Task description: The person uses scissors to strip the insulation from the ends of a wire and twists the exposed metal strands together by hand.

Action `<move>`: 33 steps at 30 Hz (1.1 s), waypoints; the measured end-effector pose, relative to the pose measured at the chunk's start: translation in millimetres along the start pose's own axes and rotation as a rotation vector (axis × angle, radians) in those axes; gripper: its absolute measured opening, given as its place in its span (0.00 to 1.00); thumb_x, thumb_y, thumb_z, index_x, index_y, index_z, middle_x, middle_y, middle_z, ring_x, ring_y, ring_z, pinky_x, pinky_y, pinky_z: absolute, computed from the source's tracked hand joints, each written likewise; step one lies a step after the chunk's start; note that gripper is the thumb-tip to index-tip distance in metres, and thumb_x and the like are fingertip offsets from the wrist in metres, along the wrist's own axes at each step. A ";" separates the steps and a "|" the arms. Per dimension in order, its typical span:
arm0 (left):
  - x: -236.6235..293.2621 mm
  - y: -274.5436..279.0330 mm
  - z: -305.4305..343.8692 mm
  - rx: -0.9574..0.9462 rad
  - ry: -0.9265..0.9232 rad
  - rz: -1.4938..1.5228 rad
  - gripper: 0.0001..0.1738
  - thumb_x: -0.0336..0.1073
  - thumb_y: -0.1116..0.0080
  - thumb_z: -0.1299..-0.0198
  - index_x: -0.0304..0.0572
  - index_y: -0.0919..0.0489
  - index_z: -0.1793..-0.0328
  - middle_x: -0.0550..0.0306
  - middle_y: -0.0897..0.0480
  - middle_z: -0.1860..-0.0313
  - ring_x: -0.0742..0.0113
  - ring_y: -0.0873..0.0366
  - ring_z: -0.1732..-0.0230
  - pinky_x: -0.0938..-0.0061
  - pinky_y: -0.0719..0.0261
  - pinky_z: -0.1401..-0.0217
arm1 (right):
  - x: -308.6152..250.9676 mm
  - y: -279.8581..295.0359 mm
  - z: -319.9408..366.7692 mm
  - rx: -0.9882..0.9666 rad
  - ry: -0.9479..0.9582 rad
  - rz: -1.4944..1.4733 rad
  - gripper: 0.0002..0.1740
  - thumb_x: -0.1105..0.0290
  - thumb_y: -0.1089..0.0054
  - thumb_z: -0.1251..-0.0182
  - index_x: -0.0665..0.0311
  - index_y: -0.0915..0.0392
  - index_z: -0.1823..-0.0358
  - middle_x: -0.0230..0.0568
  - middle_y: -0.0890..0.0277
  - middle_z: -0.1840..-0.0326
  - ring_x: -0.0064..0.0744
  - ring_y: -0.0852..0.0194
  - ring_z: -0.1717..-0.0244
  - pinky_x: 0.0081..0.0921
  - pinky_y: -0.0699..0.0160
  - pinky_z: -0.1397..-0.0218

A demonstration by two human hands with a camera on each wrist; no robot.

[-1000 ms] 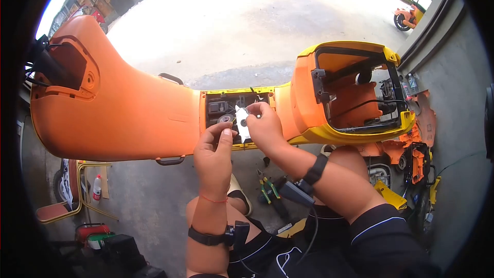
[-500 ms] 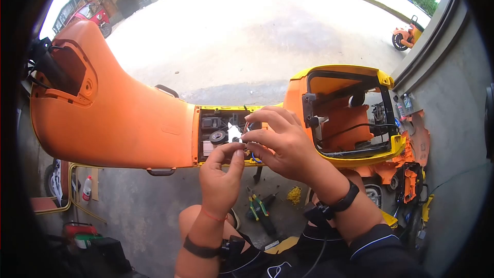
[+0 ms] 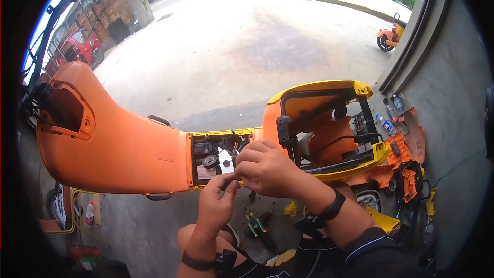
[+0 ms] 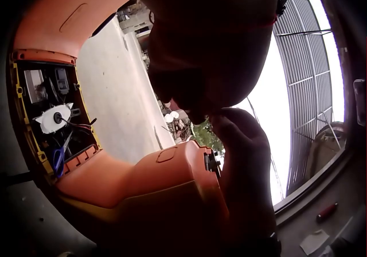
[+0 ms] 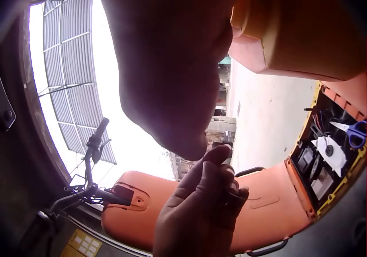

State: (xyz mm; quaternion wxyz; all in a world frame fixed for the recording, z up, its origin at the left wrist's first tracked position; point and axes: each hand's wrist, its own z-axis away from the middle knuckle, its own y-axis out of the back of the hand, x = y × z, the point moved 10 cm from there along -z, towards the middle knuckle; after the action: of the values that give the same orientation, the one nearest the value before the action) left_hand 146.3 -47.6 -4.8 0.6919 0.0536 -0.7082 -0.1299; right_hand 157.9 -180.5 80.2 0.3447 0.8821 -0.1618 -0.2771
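Fingertips of L hand (image 3: 216,206) & R hand (image 3: 270,167) are bent close together near lower ctr; can't tell if either grips anything. White piece (image 3: 222,155) lies in open bay (image 3: 216,133), ctr of head view, beside black roll (image 3: 205,165), w/ wires (image 3: 235,149) nearby. Best technique: steady wrists, fingertips in plain sight, small moves so nothing drops in. Mind blue-handled scissors (image 4: 59,159), lower L of left wrist view.
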 end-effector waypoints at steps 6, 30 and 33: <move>3.7 -15.2 11.7 -0.236 0.111 -0.006 0.06 0.27 0.46 0.25 0.34 0.18 0.53 0.64 0.20 0.66 0.76 0.26 0.64 0.77 0.25 0.58 | -4.2 -2.2 3.1 -0.086 -0.046 -0.064 0.06 0.69 0.29 0.45 0.57 0.18 0.68 0.32 0.19 0.61 0.40 0.20 0.52 0.37 0.24 0.45; 28.1 -14.8 44.9 -0.496 -0.269 -0.066 0.14 0.13 0.48 0.57 0.39 0.20 0.68 0.53 0.22 0.72 0.51 0.28 0.65 0.63 0.27 0.62 | -23.9 -26.5 23.4 -0.174 -0.196 -0.536 0.09 0.73 0.29 0.52 0.62 0.24 0.74 0.38 0.25 0.71 0.44 0.24 0.63 0.37 0.27 0.57; 28.4 -13.7 47.2 -0.483 -0.258 -0.062 0.14 0.12 0.47 0.56 0.40 0.20 0.68 0.53 0.21 0.71 0.52 0.28 0.65 0.64 0.28 0.63 | -21.4 -30.4 25.9 -0.148 -0.212 -0.527 0.09 0.74 0.30 0.51 0.63 0.24 0.74 0.40 0.25 0.71 0.45 0.24 0.64 0.37 0.27 0.57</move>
State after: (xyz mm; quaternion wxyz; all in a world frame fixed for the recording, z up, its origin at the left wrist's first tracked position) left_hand 96.9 -62.8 18.7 0.5843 -0.1085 -0.7370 -0.3220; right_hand 128.2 -162.2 51.3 0.3054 0.8323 0.0585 -0.4590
